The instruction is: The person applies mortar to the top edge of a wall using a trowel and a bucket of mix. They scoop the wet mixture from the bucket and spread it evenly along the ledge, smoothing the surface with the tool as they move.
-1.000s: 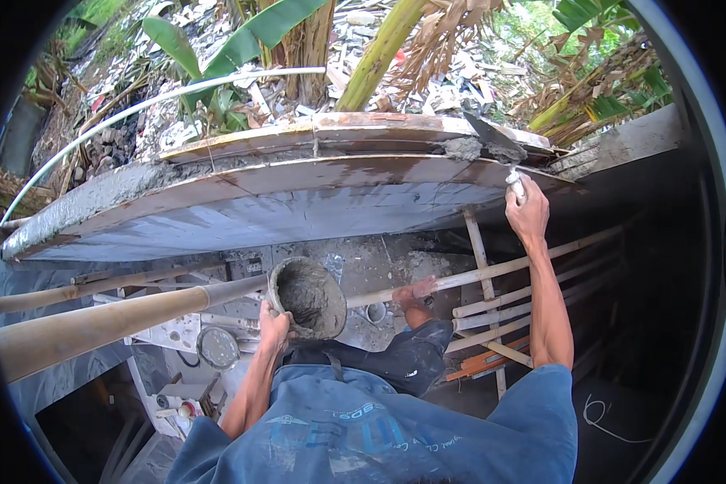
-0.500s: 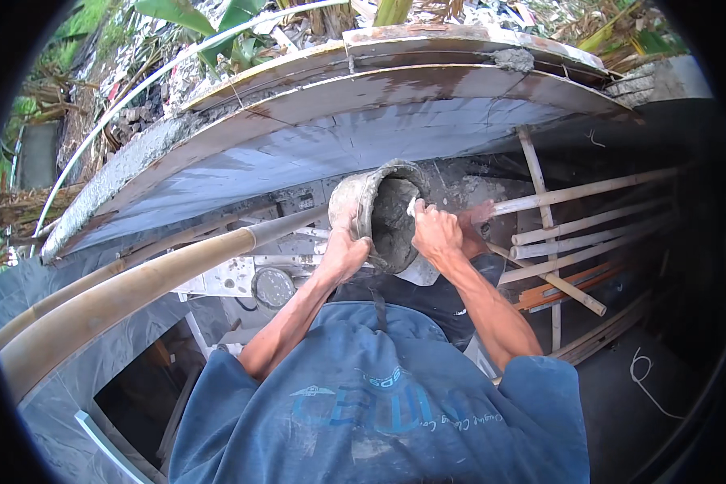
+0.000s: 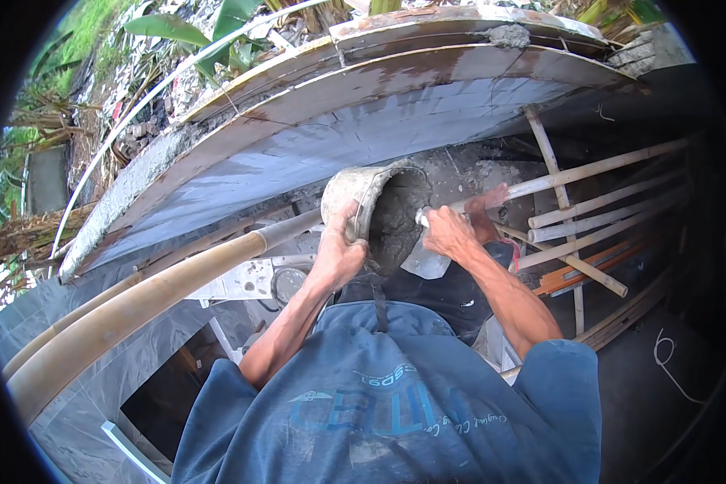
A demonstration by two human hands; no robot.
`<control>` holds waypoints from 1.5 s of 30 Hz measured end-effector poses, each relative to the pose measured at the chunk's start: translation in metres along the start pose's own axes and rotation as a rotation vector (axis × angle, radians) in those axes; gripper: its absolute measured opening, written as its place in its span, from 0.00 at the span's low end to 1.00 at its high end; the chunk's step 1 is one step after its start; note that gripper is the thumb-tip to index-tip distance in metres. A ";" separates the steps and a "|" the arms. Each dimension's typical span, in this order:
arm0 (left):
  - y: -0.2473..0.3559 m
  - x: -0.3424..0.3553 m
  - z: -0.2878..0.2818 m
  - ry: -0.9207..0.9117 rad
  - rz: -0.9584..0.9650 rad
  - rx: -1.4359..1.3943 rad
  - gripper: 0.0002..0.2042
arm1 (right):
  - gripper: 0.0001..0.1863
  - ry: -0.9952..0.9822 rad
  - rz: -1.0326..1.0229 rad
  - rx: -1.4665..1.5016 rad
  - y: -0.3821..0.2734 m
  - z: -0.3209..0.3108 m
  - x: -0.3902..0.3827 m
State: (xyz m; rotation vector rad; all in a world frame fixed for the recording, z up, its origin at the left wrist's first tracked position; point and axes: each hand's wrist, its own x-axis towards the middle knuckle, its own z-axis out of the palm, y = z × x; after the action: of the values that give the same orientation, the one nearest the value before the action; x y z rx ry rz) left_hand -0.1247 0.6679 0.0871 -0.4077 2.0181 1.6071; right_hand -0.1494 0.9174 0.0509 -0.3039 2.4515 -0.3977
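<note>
Under the curved formwork, the left hand has its grip clenched on a mortar-caked bucket. Just right of it, the right hand grasps a pale tool at the wet mortar.

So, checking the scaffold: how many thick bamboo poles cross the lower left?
2: one thick bamboo pole runs toward the bucket; a thinner one lies just above it. Others may be hidden.

The curved panel closes off space above the bucket. Bamboo poles obstruct the right; a thick pole obstructs the left.
</note>
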 end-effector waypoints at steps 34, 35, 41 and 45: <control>-0.026 0.010 -0.015 0.315 -0.112 -0.835 0.31 | 0.18 0.423 -0.253 -0.052 0.002 -0.282 0.047; -0.038 0.019 -0.010 0.326 -0.121 -0.766 0.29 | 0.19 0.669 -0.366 -0.226 0.027 -0.275 0.076; -0.034 0.008 -0.015 0.335 -0.161 -0.692 0.29 | 0.24 0.722 -0.220 -0.553 0.062 -0.283 0.117; -0.024 0.008 -0.013 0.323 -0.125 -0.697 0.28 | 0.25 0.759 -0.139 -0.455 0.068 -0.280 0.092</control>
State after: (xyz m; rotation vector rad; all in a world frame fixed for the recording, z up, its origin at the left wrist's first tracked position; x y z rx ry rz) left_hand -0.1213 0.6497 0.0652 -1.0793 1.5289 2.2434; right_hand -0.4019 1.0103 0.1882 -0.6023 3.2735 0.0181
